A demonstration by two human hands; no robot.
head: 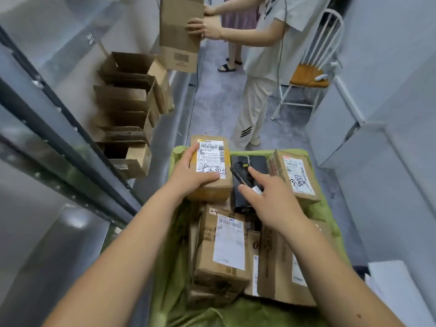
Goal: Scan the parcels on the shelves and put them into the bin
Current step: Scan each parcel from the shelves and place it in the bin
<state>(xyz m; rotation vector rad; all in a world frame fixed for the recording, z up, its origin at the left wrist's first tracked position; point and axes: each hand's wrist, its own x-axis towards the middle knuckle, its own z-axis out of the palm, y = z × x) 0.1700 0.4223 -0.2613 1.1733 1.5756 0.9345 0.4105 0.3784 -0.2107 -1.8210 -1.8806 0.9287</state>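
Left grip (188, 171) clasps a labelled parcel (212, 168) over the bin (316, 208); right grip (271, 199) pinches the black scanner (243, 178).

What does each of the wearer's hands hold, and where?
Left hand grips a labelled parcel by its near left corner, fingers over the label. Right hand holds a black scanner around its near end.

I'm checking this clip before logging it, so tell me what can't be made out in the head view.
- Scanner: the right hand covers its lower part, so its screen cannot be seen.
- Label on the parcel held by the left hand: the small print is too fine to read and the fingers cover its edge.
- Green bin: parcels hide its bottom, and the bottom edge cuts off its near side.
- Bystander: head cut off by the top edge.
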